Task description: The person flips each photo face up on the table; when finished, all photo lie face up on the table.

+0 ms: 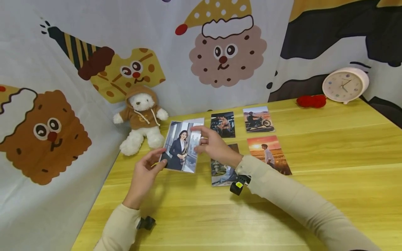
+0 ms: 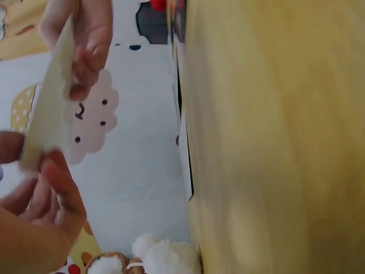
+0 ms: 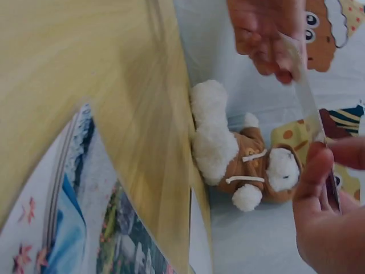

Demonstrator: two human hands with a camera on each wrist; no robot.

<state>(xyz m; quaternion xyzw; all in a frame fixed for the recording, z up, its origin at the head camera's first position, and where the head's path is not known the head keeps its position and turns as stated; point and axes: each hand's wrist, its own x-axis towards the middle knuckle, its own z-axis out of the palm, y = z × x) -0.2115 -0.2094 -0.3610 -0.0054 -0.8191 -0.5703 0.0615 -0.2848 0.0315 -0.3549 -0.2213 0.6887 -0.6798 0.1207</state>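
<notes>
A glossy photo print (image 1: 179,146) of a person in a dark suit is held tilted above the table by both hands. My left hand (image 1: 145,176) pinches its lower left edge between thumb and fingers. The right hand (image 1: 216,144) grips the right edge. In the left wrist view, the photo's pale back (image 2: 54,108) shows it raised off the table. Behind it, a pale card (image 1: 197,121) lies mostly hidden. Beside the right hand lie a gym photo (image 1: 222,124), a motorcycle photo (image 1: 258,119), a sunset-field photo (image 1: 270,153) and a garden photo (image 1: 221,174), partly covered by the right forearm.
A white plush bear (image 1: 142,118) in a brown hoodie sits at the table's back left. At the back right stand a round white clock (image 1: 344,85) and a red fuzzy item (image 1: 311,101). A cartoon-printed cloth (image 1: 176,69) hangs behind the yellow wooden table (image 1: 333,153).
</notes>
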